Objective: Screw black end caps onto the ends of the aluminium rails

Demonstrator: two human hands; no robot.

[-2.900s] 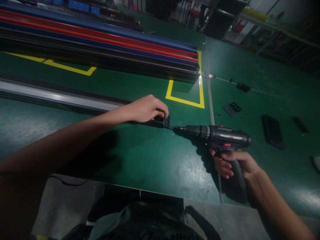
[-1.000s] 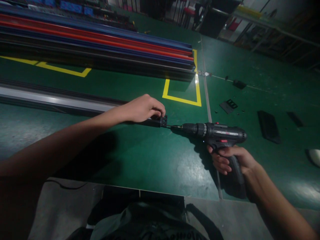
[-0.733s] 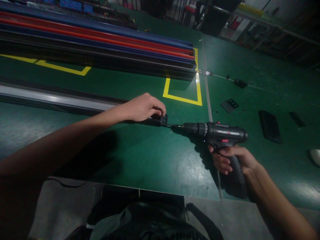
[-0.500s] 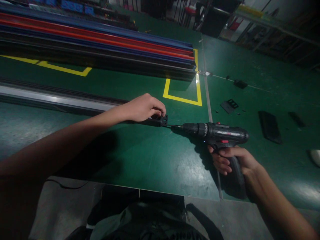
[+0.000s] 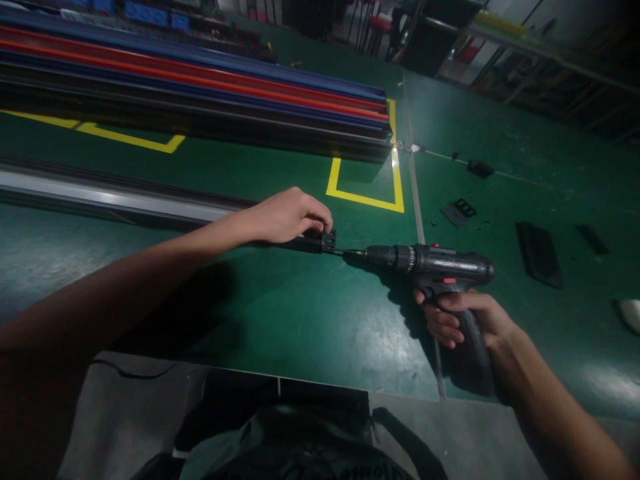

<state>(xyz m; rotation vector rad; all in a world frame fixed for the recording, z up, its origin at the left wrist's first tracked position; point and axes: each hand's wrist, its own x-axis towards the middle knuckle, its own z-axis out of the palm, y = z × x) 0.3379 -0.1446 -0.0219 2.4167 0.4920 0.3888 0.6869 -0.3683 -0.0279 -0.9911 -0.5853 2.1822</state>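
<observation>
My right hand (image 5: 455,320) is wrapped round the grip of a black cordless drill (image 5: 440,265), which points left. The drill's long thin bit (image 5: 350,253) reaches to a small black end cap (image 5: 329,241) at the right end of a long black and silver profile (image 5: 170,203). Over that end lies my left hand (image 5: 295,215), its thumb and fingers pinched on the end cap. Whether a screw sits at the bit's tip is too small to tell.
Behind, a stack of long blue, red and black profiles (image 5: 200,83) lies across the green table (image 5: 310,313). Yellow tape (image 5: 365,199) marks the surface. To the right are a black plate with slots (image 5: 459,211), a dark flat block (image 5: 539,255) and several tiny parts.
The drill has shifted very slightly to the left with my right hand. My left hand and the profile look unmoved.
</observation>
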